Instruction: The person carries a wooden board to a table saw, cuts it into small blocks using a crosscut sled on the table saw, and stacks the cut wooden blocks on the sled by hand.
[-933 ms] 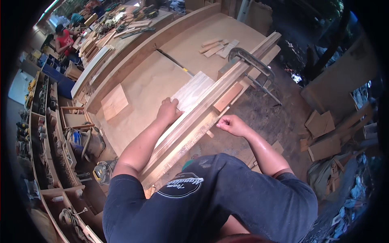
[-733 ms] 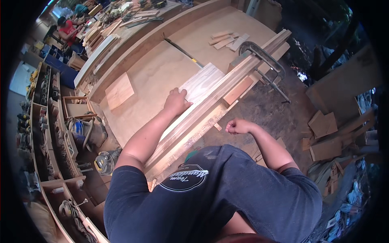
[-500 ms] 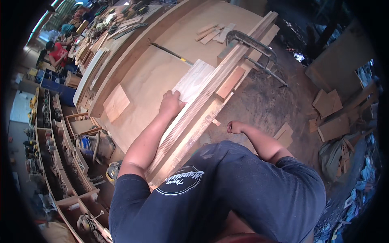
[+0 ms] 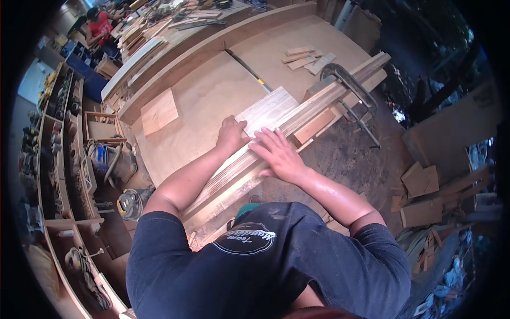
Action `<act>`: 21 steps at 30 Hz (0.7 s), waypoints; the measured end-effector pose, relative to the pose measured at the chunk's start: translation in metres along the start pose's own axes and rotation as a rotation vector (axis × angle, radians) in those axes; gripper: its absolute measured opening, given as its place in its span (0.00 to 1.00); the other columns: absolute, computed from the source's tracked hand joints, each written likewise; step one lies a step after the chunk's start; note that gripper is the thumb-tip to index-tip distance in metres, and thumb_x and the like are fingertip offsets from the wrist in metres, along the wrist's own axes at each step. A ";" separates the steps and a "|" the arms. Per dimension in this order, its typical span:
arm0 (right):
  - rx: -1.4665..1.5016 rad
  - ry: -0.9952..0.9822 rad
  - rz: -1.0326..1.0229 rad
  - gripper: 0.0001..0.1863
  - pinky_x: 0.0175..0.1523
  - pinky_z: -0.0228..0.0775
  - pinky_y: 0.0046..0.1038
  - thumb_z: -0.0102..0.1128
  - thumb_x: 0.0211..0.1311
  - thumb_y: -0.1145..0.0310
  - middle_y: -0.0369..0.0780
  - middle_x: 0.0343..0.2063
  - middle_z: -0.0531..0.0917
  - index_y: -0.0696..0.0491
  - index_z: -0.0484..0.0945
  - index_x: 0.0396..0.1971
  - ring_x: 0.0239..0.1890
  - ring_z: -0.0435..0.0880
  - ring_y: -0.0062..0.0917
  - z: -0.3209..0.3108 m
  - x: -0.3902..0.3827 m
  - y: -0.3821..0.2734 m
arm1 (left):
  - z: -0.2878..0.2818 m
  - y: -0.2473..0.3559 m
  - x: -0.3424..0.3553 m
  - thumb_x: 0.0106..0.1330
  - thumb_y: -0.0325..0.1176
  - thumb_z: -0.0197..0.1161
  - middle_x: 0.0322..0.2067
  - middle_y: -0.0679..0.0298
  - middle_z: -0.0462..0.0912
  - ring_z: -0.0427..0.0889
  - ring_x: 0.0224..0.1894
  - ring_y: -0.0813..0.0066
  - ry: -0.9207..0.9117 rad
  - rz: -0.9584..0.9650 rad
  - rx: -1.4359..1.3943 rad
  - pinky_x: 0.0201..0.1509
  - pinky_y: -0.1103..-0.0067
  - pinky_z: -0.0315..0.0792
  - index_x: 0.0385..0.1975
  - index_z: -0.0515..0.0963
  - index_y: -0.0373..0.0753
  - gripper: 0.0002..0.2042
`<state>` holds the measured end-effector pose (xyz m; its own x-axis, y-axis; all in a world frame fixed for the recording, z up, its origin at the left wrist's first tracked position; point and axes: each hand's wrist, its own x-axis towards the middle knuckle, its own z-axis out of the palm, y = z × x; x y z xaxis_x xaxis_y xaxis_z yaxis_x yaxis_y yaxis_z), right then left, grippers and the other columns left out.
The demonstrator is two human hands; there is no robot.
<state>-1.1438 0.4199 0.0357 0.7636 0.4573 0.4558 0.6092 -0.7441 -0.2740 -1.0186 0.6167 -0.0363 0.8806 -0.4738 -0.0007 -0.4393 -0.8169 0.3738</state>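
Observation:
A pale rectangular wooden board point(image 4: 272, 110) lies flat against a long stack of wooden strips point(image 4: 313, 109). My left hand point(image 4: 232, 134) grips the board's left end, fingers bent at its edge. Across the strips lies my right hand point(image 4: 280, 155), fingers spread flat and pointing to the board's near edge; its thumb hangs on the near side. A metal C-clamp point(image 4: 355, 87) is fixed over the strips at their far right. Just right of my right hand, a reddish wood block point(image 4: 314, 126) sits along the near side of the strips.
On the worktable point(image 4: 196, 127) lie a square wood piece point(image 4: 159, 112), a long bar clamp point(image 4: 247, 69) and several small offcuts point(image 4: 305, 57). Tool shelves point(image 4: 64, 165) and a vacuum-like machine point(image 4: 114, 162) stand left. Another person point(image 4: 99, 29) is at the far left. Scrap boards point(image 4: 422, 183) lie right.
My right hand has come up from beside my body and now lies on the strips. My left hand stays at the board's left end. The whole view has shifted.

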 end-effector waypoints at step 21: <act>-0.045 -0.044 -0.010 0.35 0.69 0.53 0.42 0.73 0.37 0.61 0.36 0.52 0.76 0.47 0.73 0.52 0.60 0.71 0.33 0.054 0.010 0.009 | 0.008 -0.035 0.026 0.46 0.44 0.76 0.60 0.44 0.68 0.64 0.64 0.46 -0.072 0.081 -0.049 0.66 0.65 0.66 0.46 0.80 0.41 0.26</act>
<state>-1.1190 0.4440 -0.0085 0.7668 0.4848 0.4206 0.6073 -0.7601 -0.2311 -0.9816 0.6303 -0.0570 0.8266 -0.5617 -0.0350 -0.4978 -0.7588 0.4201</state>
